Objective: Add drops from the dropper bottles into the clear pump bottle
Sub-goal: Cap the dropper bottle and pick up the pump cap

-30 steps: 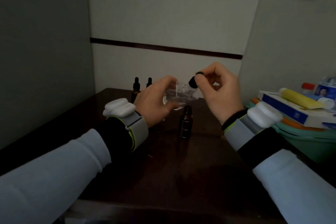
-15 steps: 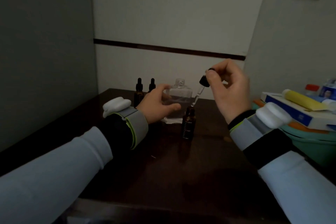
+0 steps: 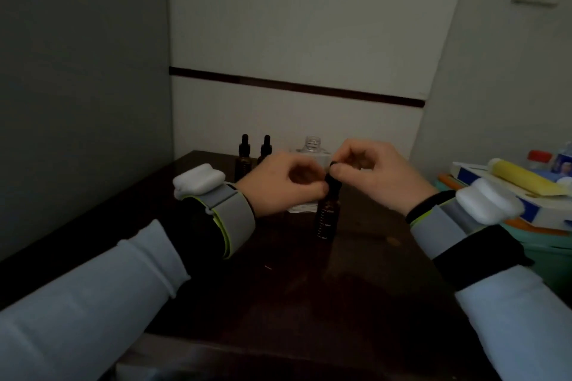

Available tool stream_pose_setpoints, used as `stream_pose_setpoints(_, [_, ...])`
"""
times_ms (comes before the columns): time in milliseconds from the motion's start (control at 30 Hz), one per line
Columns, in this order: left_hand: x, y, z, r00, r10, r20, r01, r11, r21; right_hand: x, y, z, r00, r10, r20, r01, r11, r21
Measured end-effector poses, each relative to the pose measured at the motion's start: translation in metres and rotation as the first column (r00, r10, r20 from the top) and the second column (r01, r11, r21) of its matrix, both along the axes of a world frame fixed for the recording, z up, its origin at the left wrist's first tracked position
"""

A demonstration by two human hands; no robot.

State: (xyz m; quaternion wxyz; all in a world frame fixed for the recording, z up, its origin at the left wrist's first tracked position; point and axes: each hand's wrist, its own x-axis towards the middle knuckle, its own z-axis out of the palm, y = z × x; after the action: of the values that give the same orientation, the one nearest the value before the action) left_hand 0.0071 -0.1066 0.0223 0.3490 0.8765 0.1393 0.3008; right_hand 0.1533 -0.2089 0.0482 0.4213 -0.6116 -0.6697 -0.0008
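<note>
surface: dark wooden table (image 3: 309,288) | middle: amber dropper bottle (image 3: 328,221), upright | back, by wall: dropper bottle (image 3: 244,153) beside second dropper bottle (image 3: 265,148), both capped | right of them: clear bottle (image 3: 312,145), neck open | white scrap (image 3: 298,210) just behind amber bottle

1. Table (image 3: 309,288), lower centre: dark brown wood, smooth, with a dull sheen.
2. Amber dropper bottle (image 3: 327,219), centre: brown see-through glass or plastic, I cannot tell which, glossy, with pale printed marks.
3. Black dropper cap (image 3: 333,184) on top of it: matt black.
4. Clear pump bottle (image 3: 312,145), behind: transparent and shiny.
5. Wrist bands (image 3: 235,219): grey woven cloth, matt, edged in yellow-green.
6. White pods (image 3: 198,179) on the bands: smooth plastic with a soft finish.
7. Sleeves (image 3: 93,303), lower corners: pale matt cloth.
8. Walls (image 3: 294,25): plain and matt.
9. Green bin (image 3: 551,254), right edge: smooth plastic.
</note>
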Motion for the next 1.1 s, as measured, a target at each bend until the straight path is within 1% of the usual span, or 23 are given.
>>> stream_pose_setpoints(33, [0.001,0.001,-0.001,0.997,-0.027,-0.069,0.026,1.0,-0.016,0.001,-0.001,0.0,1.0,0.007,-0.008,-0.007,0.998,-0.067])
stream_pose_setpoints(100, [0.002,0.002,-0.003,0.975,-0.067,-0.212,0.07,0.998,0.005,0.002,-0.002,0.0,0.997,0.028,-0.074,-0.039,0.987,-0.153])
stream_pose_setpoints(167, [0.005,0.001,-0.007,0.956,-0.09,-0.28,0.097,0.995,0.01,0.003,-0.004,0.001,0.985,0.087,-0.151,-0.114,0.977,-0.181])
stream_pose_setpoints(267, [0.007,-0.003,-0.011,0.953,-0.097,-0.286,0.106,0.994,0.017,0.007,-0.005,0.003,0.969,0.161,-0.189,-0.198,0.961,-0.195])
stream_pose_setpoints(333, [0.007,-0.002,-0.011,0.958,-0.072,-0.276,0.087,0.995,0.043,0.007,-0.005,0.002,0.971,0.163,-0.174,-0.198,0.959,-0.201])
stream_pose_setpoints(400, [0.005,0.001,-0.009,0.966,-0.042,-0.256,0.061,0.996,0.068,0.006,-0.004,0.0,0.982,0.103,-0.159,-0.136,0.969,-0.208])
stream_pose_setpoints(500, [0.002,0.002,-0.007,0.97,-0.033,-0.241,0.057,0.994,0.091,0.008,-0.004,0.0,0.997,-0.037,-0.072,0.024,0.984,-0.177])
stream_pose_setpoints(533, [0.002,0.001,-0.006,0.969,-0.032,-0.246,0.056,0.994,0.092,0.008,-0.004,0.0,0.997,-0.028,-0.076,0.017,0.988,-0.152])
stream_pose_setpoints(633, [0.0,0.001,-0.003,0.968,-0.036,-0.249,0.057,0.995,0.076,0.005,-0.005,0.0,0.992,0.069,-0.106,-0.082,0.989,-0.124])
stream_pose_setpoints(667, [-0.001,-0.001,-0.002,0.968,-0.045,-0.248,0.064,0.995,0.071,0.004,-0.005,-0.001,0.994,0.065,-0.093,-0.076,0.99,-0.122])
stream_pose_setpoints(767, [-0.005,-0.003,0.0,0.961,-0.055,-0.272,0.079,0.994,0.08,0.001,-0.006,0.0,0.998,-0.03,-0.06,0.021,0.99,-0.137])
stream_pose_setpoints(900, [-0.01,0.001,0.005,0.972,-0.03,-0.235,0.048,0.996,0.071,0.003,-0.01,-0.001,0.993,0.047,-0.105,-0.068,0.976,-0.209])
stream_pose_setpoints(933, [-0.011,0.001,0.005,0.971,-0.03,-0.238,0.05,0.996,0.077,0.003,-0.01,-0.002,0.995,0.041,-0.088,-0.059,0.973,-0.222])
stream_pose_setpoints(1033, [-0.013,-0.001,0.005,0.959,-0.039,-0.282,0.074,0.991,0.114,-0.001,-0.011,-0.003,0.998,-0.061,0.002,0.06,0.97,-0.236])
stream_pose_setpoints(1100, [-0.013,-0.001,0.006,0.962,-0.033,-0.272,0.066,0.991,0.113,-0.004,-0.012,-0.002,0.998,-0.06,0.002,0.058,0.972,-0.227])
